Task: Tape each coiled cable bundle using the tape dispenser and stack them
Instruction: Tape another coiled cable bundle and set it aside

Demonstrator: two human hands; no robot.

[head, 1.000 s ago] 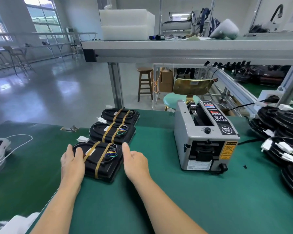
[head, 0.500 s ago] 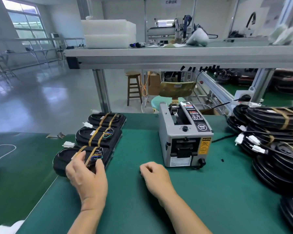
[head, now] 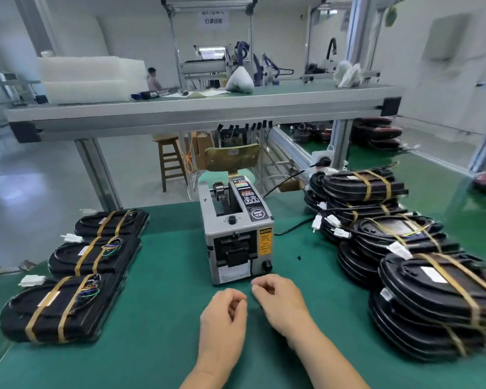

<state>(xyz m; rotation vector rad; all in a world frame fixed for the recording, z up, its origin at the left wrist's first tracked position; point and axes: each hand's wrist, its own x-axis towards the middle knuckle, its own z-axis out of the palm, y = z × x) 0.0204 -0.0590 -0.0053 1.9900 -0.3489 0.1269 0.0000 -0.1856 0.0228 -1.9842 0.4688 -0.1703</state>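
A green bench fills the lower part of the view. On its right side lies a big heap of cable bundles, black coils with tan bands across them and white plugs sticking out, lying overlapped and tilted against each other. On the left side three more bundles lie flat in a row running away from the person: the near bundle, the middle bundle and the far bundle, each crossed by two tan tape strips. Between the row and the heap stands the grey tape dispenser, upright, its front slot facing the person.

Both hands hover close together over the bench just in front of the dispenser. The left grip has its fingers curled in toward the palm and holds nothing that shows. The right grip is likewise curled in on itself, holding nothing, its knuckles near the dispenser's base. The left row lies well apart from both grips; the heap is nearer the right grip but not touching it.
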